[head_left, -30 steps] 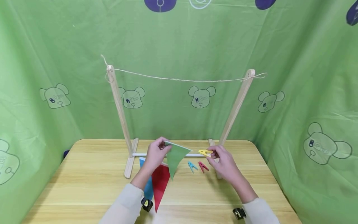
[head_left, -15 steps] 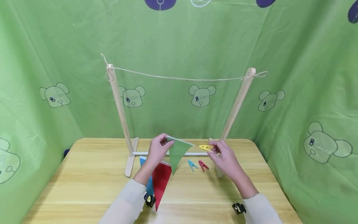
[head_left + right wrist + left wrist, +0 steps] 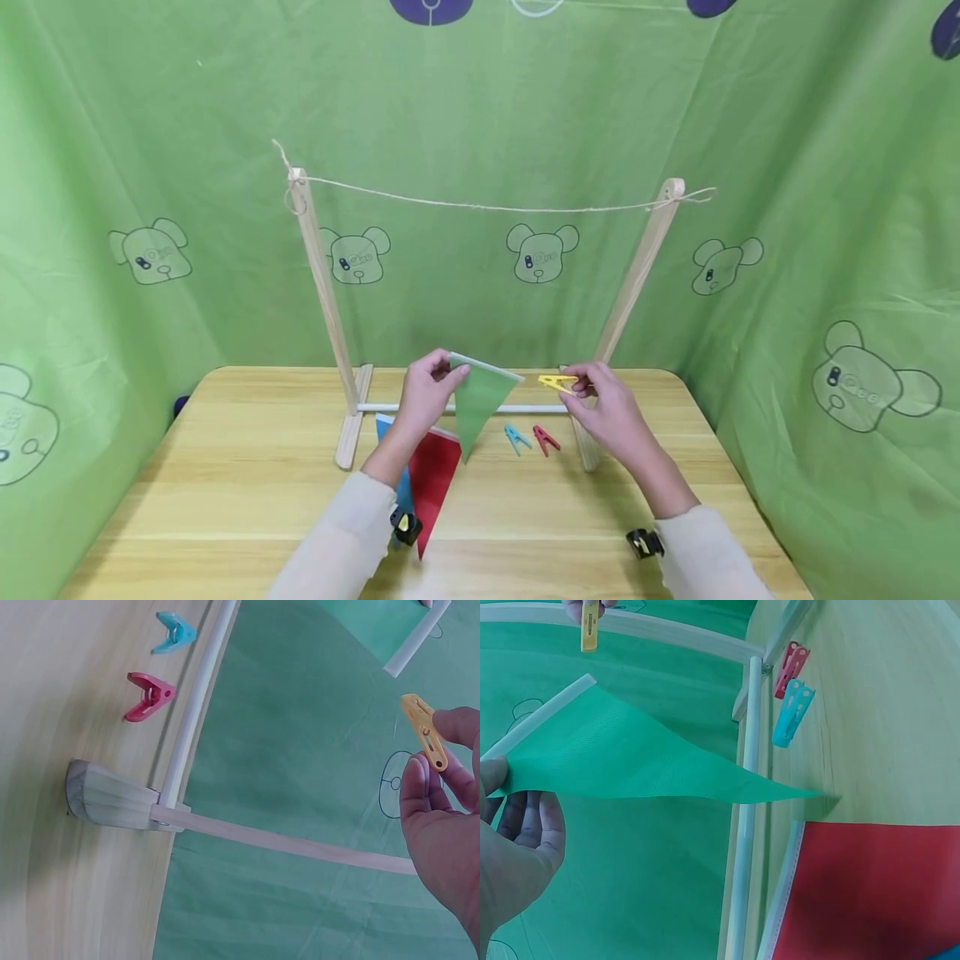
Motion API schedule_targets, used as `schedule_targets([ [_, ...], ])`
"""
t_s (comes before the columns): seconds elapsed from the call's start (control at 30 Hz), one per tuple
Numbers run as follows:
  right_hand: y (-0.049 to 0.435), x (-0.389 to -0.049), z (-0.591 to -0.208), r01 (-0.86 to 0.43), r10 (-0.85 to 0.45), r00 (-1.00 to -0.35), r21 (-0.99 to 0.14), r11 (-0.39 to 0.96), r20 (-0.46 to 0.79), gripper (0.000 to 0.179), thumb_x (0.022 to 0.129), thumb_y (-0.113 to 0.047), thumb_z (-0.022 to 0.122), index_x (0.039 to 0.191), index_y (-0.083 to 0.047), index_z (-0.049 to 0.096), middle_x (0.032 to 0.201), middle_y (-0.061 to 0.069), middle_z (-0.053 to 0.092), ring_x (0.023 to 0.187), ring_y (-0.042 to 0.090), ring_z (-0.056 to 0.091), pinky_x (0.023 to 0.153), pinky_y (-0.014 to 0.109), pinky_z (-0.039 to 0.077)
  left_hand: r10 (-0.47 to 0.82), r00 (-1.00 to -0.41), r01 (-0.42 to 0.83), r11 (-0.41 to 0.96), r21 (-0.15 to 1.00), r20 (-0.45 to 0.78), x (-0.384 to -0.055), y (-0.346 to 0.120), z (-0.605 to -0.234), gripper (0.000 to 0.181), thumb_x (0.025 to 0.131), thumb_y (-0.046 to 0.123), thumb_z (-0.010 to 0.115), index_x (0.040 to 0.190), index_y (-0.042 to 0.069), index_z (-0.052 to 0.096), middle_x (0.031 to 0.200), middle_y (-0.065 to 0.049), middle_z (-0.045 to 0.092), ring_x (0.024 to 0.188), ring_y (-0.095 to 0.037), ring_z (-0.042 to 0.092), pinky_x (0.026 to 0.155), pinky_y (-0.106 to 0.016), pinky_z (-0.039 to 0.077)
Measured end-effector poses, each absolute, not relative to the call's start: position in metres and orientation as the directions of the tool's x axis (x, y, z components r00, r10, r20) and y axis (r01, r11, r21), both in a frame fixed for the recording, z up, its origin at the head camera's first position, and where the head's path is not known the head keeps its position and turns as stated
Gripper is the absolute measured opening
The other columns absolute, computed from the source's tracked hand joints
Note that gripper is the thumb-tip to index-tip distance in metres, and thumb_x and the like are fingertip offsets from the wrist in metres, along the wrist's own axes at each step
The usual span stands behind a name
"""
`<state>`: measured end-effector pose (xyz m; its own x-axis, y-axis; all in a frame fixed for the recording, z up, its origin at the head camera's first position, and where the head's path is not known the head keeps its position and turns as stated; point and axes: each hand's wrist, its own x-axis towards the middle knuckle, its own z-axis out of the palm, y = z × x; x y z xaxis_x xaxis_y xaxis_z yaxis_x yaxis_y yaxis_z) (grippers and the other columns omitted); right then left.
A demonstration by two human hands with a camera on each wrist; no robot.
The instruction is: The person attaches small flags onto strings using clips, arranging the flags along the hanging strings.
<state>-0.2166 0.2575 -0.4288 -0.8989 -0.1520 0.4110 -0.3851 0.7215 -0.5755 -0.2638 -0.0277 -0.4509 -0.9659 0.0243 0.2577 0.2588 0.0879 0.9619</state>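
Note:
In the head view my left hand (image 3: 426,393) pinches the upper left corner of a green triangular pennant (image 3: 480,402), whose point hangs down. To its right my right hand (image 3: 606,408) holds a yellow clothespin (image 3: 557,382) between thumb and fingers. A small gap separates the clothespin from the pennant's white-edged right corner. On the table below lie a blue clothespin (image 3: 517,438) and a red clothespin (image 3: 546,439). Beneath my left forearm a red pennant (image 3: 435,475) overlaps a blue pennant (image 3: 406,490), which is partly hidden.
Behind the hands stands a wooden frame with a left post (image 3: 322,283), a right post (image 3: 636,275) and a low white crossbar (image 3: 525,409). A thin string (image 3: 480,206) sags between the post tops. Green cloth (image 3: 450,100) surrounds the wooden table (image 3: 225,500).
Both hands have risen a little, carrying the green pennant and the yellow clothespin upward. The loose clothespins and the other pennants stay in place.

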Motion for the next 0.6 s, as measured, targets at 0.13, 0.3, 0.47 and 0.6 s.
schedule_targets([
  [0.13, 0.258, -0.218, -0.426, -0.389, -0.148, -0.892, -0.561, 0.731, 0.427, 0.033, 0.089, -0.002, 0.078, 0.119, 0.000, 0.065, 0.103, 0.011, 0.062, 0.092, 0.022, 0.063, 0.083, 0.038, 0.061, 0.037, -0.960, 0.279, 0.083, 0.957, 0.277, -0.266, -0.028, -0.449, 0.014, 0.093, 0.012, 0.077, 0.092, 0.002, 0.068, 0.081, -0.001, 0.056, 0.076, -0.014, 0.052, 0.065, -0.019, 0.048],
  [0.3, 0.258, -0.219, -0.422, -0.383, -0.145, -0.895, -0.559, 0.735, 0.423, 0.032, 0.089, -0.003, 0.078, 0.118, 0.001, 0.065, 0.103, 0.011, 0.062, 0.092, 0.023, 0.064, 0.083, 0.031, 0.060, 0.040, -0.957, 0.288, 0.078, 0.954, 0.286, -0.269, -0.027, -0.448, 0.012, 0.094, 0.013, 0.076, 0.093, 0.003, 0.068, 0.084, -0.001, 0.057, 0.081, -0.016, 0.052, 0.069, -0.020, 0.049],
  [0.47, 0.258, -0.220, -0.418, -0.366, -0.145, -0.905, -0.558, 0.744, 0.401, 0.031, 0.092, -0.006, 0.076, 0.120, 0.000, 0.064, 0.105, 0.010, 0.062, 0.095, 0.023, 0.064, 0.086, 0.037, 0.060, 0.042, -0.956, 0.292, 0.072, 0.954, 0.290, -0.269, -0.025, -0.446, 0.012, 0.095, 0.014, 0.075, 0.095, 0.004, 0.069, 0.085, -0.002, 0.058, 0.083, -0.017, 0.053, 0.072, -0.020, 0.050],
  [0.6, 0.258, -0.220, -0.414, -0.373, -0.153, -0.904, -0.563, 0.737, 0.399, 0.031, 0.092, -0.006, 0.075, 0.121, 0.000, 0.064, 0.108, 0.013, 0.063, 0.097, 0.025, 0.065, 0.088, 0.044, 0.060, 0.034, -0.953, 0.301, 0.066, 0.951, 0.300, -0.269, -0.023, -0.445, 0.012, 0.095, 0.013, 0.074, 0.096, 0.002, 0.070, 0.086, -0.002, 0.059, 0.083, -0.015, 0.053, 0.072, -0.020, 0.050],
])
